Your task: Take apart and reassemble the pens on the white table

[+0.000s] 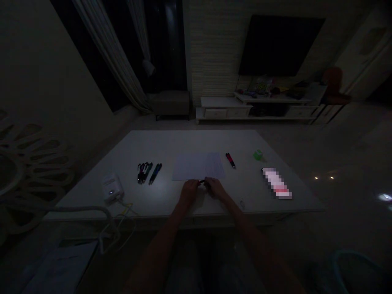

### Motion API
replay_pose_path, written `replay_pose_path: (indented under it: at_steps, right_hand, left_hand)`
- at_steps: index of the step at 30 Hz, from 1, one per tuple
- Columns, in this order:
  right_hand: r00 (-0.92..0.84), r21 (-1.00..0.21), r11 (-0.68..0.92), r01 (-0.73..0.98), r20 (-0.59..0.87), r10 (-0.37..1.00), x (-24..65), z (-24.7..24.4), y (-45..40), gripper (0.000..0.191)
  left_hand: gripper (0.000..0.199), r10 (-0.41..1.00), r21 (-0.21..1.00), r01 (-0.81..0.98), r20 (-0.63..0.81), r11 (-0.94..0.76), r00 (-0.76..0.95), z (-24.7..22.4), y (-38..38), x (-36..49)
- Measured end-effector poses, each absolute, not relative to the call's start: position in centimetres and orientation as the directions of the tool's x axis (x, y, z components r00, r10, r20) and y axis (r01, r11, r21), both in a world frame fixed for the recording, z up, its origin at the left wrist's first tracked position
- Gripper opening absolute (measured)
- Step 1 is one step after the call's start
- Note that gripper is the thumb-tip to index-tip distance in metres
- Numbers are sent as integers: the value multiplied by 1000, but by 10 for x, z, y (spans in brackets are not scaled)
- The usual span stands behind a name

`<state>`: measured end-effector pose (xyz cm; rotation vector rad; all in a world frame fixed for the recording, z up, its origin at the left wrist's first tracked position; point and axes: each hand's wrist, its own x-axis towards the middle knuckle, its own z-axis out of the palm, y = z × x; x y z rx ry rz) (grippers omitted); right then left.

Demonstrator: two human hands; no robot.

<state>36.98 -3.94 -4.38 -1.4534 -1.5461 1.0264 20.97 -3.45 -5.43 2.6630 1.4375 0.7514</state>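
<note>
My left hand (190, 188) and my right hand (214, 188) meet at the near edge of the paper, both with fingers closed. Between them runs a short, dark pen (201, 181), gripped at its two ends; most of it is hidden by the fingers. Just beyond my hands a white sheet of paper (196, 165) lies flat, with faint writing toward its right side. To the right of the sheet rests a red and black pen (230, 160). Several dark pens (145, 172) lie side by side on the left, with blue and black pens (155, 174) beside them.
The white table (196, 141) also carries a white box with a cable (112, 188) at the left, a small green object (257, 154) and a blurred-out phone (276, 183) at the right. A curved tube (88, 209) crosses the near left corner. The room is dim.
</note>
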Motion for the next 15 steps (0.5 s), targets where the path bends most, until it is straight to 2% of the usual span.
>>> replay_pose_path:
  at_steps: [3,5,8,12,15]
  right_hand:
    - [-4,-960,-7,281,-8,1000,381,-42,-35,44]
    - [-36,-974,-14,225,-22,999,385,-38,-33,39]
    - [-70,-968,-53,245,-72,995,389,-32,-31,41]
    - [-105,-967,-4,255,-32,994,389,-31,-31,32]
    - [-106,-957,-23,289,-56,993,388,-32,-31,34]
  left_hand:
    - [13,792,206,796,396,-569,464,-53,-33,210]
    - [12,801,192,809,386,-555,458,-52,-33,210]
    - [11,805,177,818,378,-547,456,-52,-33,210]
    - [10,800,172,815,381,-553,462,-52,-34,210]
    - [11,794,162,811,379,-563,475,-51,-34,210]
